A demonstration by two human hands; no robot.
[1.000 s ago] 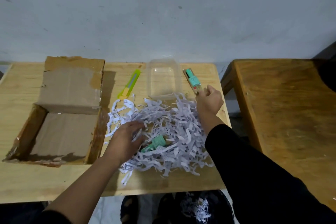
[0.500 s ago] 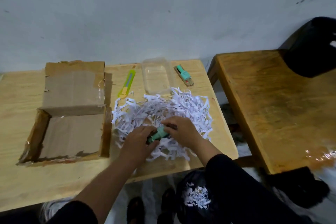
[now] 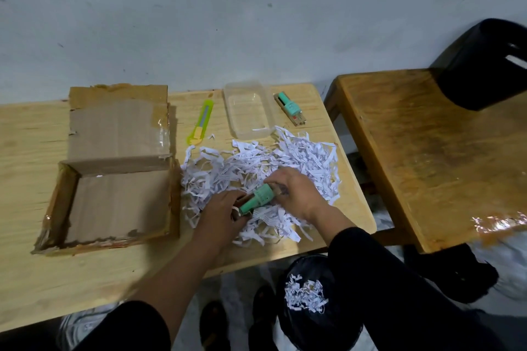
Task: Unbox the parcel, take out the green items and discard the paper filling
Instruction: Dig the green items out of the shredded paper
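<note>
Two hands now hold the second green item point(image 3: 260, 198)

A second ago the right hand point(image 3: 296, 194) was by the desk's far edge; now both it and the left hand point(image 3: 221, 215) are closed round this one, over the paper filling point(image 3: 299, 162) near the front edge.

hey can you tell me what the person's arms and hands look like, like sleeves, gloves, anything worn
Both hands are bare: no gloves, rings or watch show on the left hand or the right hand. The right arm wears a long black sleeve reaching close to the wrist. The left forearm is uncovered, with a black sleeve only up by the elbow.
</note>
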